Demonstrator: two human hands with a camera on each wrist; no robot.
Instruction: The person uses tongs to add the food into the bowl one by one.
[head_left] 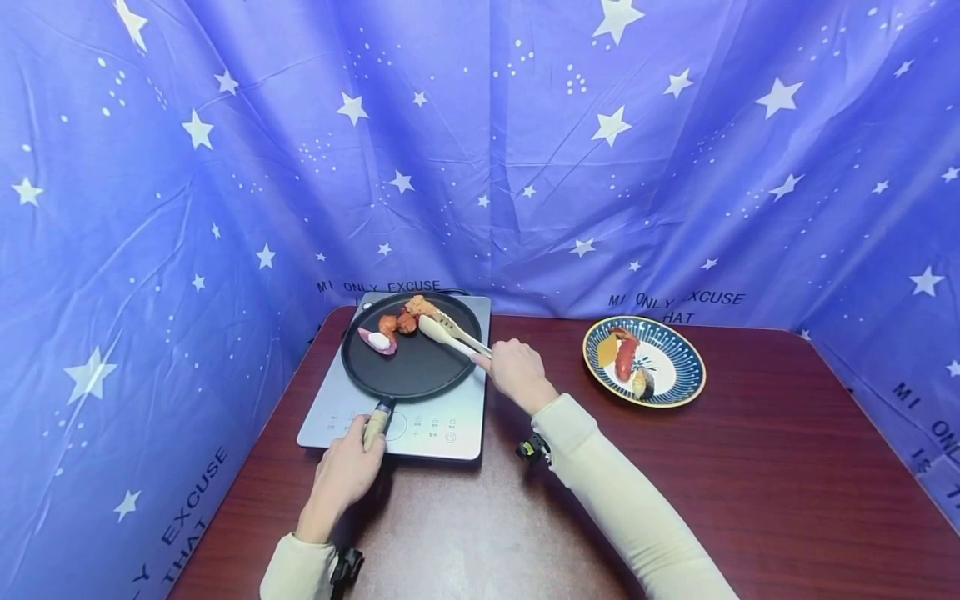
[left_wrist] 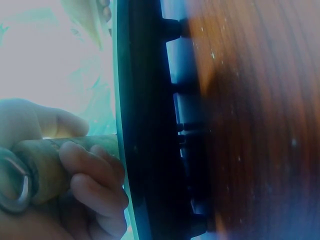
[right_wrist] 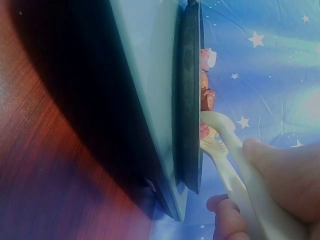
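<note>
Fabric [head_left: 450, 233], blue with white stars [head_left: 611, 126], lines three sides of the reddish table [head_left: 750, 467] we see. At left, a silver cooktop [head_left: 321, 427] bears a black pan [head_left: 405, 367] of food [head_left: 407, 322]; the left hand [head_left: 348, 471] grips the pan handle [head_left: 374, 427], the right hand [head_left: 519, 372] holds pale tongs [head_left: 442, 333] by the food. Rightward sits a patterned plate [head_left: 684, 365].

Food [head_left: 407, 323] in pan [head_left: 405, 367], pan on cooktop [head_left: 465, 417], plate [head_left: 666, 358] right of cooktop

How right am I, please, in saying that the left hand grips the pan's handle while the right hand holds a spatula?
Not quite: the right hand holds tongs, not a spatula, as the head view shows. The left hand does grip the pan's handle.
</note>
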